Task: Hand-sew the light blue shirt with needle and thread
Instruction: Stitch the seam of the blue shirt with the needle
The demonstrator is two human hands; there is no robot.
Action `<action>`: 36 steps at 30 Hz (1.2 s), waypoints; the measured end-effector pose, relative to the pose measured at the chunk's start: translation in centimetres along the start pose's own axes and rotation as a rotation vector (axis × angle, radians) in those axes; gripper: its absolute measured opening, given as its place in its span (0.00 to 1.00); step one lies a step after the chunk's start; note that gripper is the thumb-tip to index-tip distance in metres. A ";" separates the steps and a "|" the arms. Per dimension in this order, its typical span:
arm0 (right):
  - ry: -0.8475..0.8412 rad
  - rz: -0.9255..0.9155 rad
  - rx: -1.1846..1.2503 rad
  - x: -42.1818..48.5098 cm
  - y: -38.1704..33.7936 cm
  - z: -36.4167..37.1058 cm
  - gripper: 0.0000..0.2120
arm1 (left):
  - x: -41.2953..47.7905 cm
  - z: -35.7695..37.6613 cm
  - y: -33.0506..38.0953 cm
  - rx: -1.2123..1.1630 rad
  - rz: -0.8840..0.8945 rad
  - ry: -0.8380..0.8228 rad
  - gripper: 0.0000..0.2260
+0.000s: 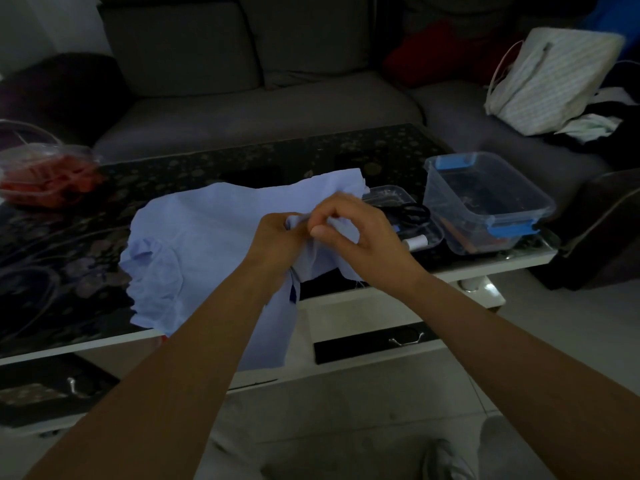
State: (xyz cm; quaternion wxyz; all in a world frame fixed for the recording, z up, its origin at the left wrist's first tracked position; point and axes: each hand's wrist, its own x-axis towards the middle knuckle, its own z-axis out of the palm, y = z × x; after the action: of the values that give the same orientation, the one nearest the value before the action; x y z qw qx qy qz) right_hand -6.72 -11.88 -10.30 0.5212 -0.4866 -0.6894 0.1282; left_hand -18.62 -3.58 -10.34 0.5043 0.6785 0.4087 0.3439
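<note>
The light blue shirt (201, 237) lies spread over the dark patterned table (69, 237), one part hanging over the front edge. My left hand (277, 237) grips a bunched fold of the shirt near its right side. My right hand (353, 226) meets it there, fingers curled and pinching at the same fold. The needle and thread are too small to make out between my fingers. A white thread spool (417, 241) lies in a shallow clear tray (437, 238) just right of my right hand, beside black scissors (414, 213).
A clear plastic box with blue clips (485, 202) stands at the table's right end. A clear container of red items (45, 178) sits at the far left. A grey sofa (263, 109) with a striped bag (550, 81) runs behind the table. Drawers (377, 342) face me below.
</note>
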 end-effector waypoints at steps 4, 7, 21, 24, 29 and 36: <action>-0.303 0.411 0.698 -0.4 -1.3 -1.8 0.03 | -0.2 -0.5 -0.1 -0.100 -0.027 0.027 0.21; -0.900 0.699 0.831 -1.2 -1.8 -3.1 0.03 | 0.1 -0.5 -0.1 -0.132 -0.090 0.099 0.13; 0.022 0.497 0.168 -0.4 -0.4 -1.5 0.01 | 0.1 -0.2 -0.1 -0.275 -0.095 0.050 0.07; 0.160 0.400 0.038 -0.3 0.4 -0.5 0.04 | -0.1 0.2 0.1 -0.266 -0.111 0.018 0.09; 0.236 0.375 -0.050 0.0 1.4 0.4 0.06 | -0.2 0.6 0.2 -0.281 -0.139 0.001 0.09; 0.161 0.355 0.025 -0.1 1.0 0.0 0.04 | -0.2 0.4 0.5 -0.303 -0.146 0.006 0.07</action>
State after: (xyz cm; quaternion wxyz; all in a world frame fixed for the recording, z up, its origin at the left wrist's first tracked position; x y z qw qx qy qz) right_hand -6.18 -11.48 -11.02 0.5497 -0.6027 -0.5472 0.1874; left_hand -18.29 -4.00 -9.96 0.6232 0.5623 0.4017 0.3662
